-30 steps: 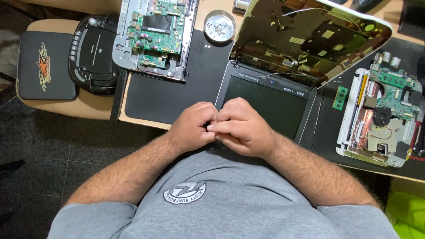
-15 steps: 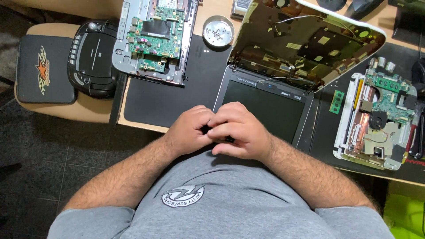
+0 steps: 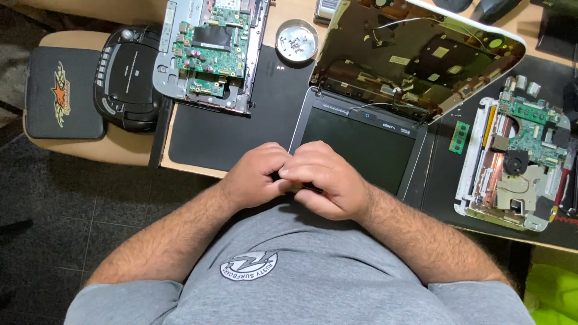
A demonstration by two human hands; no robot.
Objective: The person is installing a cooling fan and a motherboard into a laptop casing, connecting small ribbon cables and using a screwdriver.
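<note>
At the centre of the frame the left hand (image 3: 256,177) and right hand (image 3: 325,177) press together, fingers curled narrow around something small and dark; what it is cannot be told. They hover over the near edge of the dark flat laptop screen panel (image 3: 361,147), on the black desk mat (image 3: 223,135).

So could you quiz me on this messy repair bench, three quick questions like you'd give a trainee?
1. True or false: the hands are pressed together at the near edge of the laptop screen.
2. What lies in the round metal dish? A) screws B) coins C) batteries
3. Which side of the bench holds the black radio, left or right?

Key: 1 true; 2 A; 3 left.
</note>
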